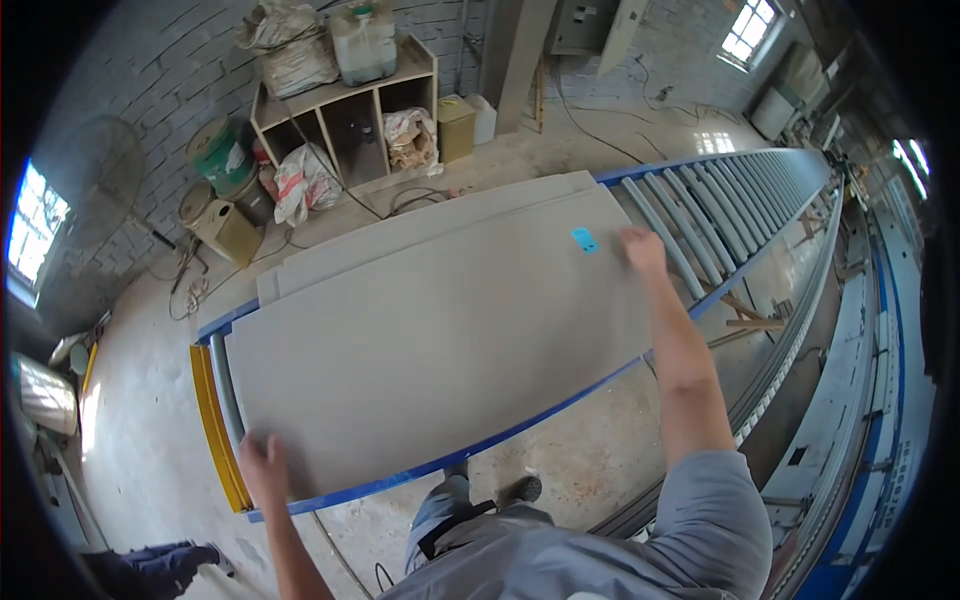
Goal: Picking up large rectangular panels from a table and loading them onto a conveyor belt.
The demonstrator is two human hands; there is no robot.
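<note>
I have my left hand (262, 462) laid flat, fingers spread, on the near corner of a large, pale grey, rectangular flat board (430, 330), pressing on its surface rather than gripping it. My right hand (641, 249) reaches out at full arm's length to the far corner of the same board, palm down and fingers apart on its top face, clamped on nothing. The board stretches between my two hands and lies on a long blue-framed roller conveyor (720, 200) with grey metal rollers that runs on beyond my right hand towards the far end of the workshop. Just to the left of my right hand, a small bright blue sticker (584, 239) sits on the board. On the side of the board away from me, a second, similar grey board (420, 225) lies partly underneath, its edge showing past the top one. Just to the left of my left hand, a yellow bar (215, 425) caps the conveyor's end. Well beyond the boards, against a grey brick wall, stands a light wooden cubby shelf (345, 105) stuffed with white sacks, a translucent plastic jerrycan (363, 42) on top. Below my arms I see my grey trousers and a dark shoe (520, 488) on the concrete floor (150, 400).
</note>
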